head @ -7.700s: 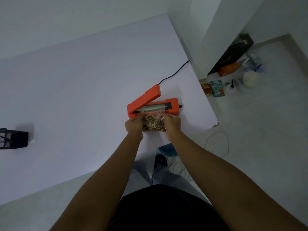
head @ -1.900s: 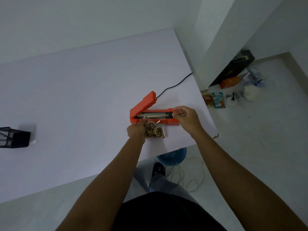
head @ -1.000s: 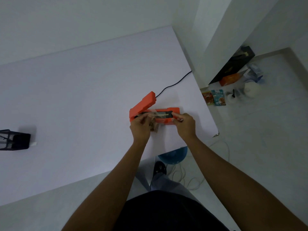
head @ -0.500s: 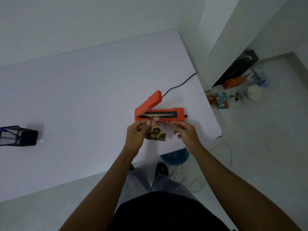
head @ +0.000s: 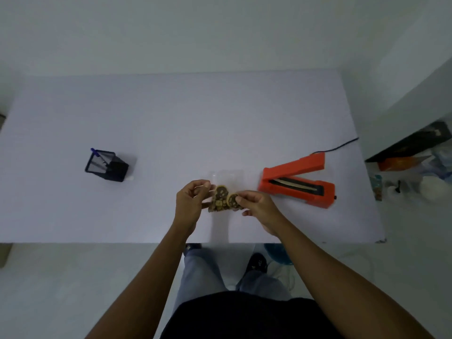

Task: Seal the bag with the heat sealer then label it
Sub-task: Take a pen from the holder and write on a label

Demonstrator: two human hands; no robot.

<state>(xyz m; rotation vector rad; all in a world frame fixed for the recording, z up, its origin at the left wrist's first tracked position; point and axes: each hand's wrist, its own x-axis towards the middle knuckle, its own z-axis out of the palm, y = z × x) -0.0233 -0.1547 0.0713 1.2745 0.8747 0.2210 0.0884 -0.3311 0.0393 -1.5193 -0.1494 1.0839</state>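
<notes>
Both hands hold a small clear plastic bag of round dried brown-and-yellow slices (head: 223,198) just above the white tabletop (head: 171,123), near its front edge at the middle. The left hand (head: 189,204) has its grip narrowed on the bag's left edge with thumb and fingers; the right hand (head: 259,206) pinches the right side the same way. The bag's empty clear top reaches away from the person.

The orange heat sealer with a black sealing strip (head: 297,185) stands just right of the bag, its arm raised, its black power cord (head: 338,146) trailing off the far right edge.

Whether the top is properly sealed cannot be told; it is too clear and faint. If the seam is weak, handling could spill the slices. A pinch this light may also let the slippery film slide out.

For labelling, the black mesh pen holder with a blue pen (head: 106,166) stands well apart to the left, with a small white piece at its foot. Nothing lies between it and the bag.
</notes>
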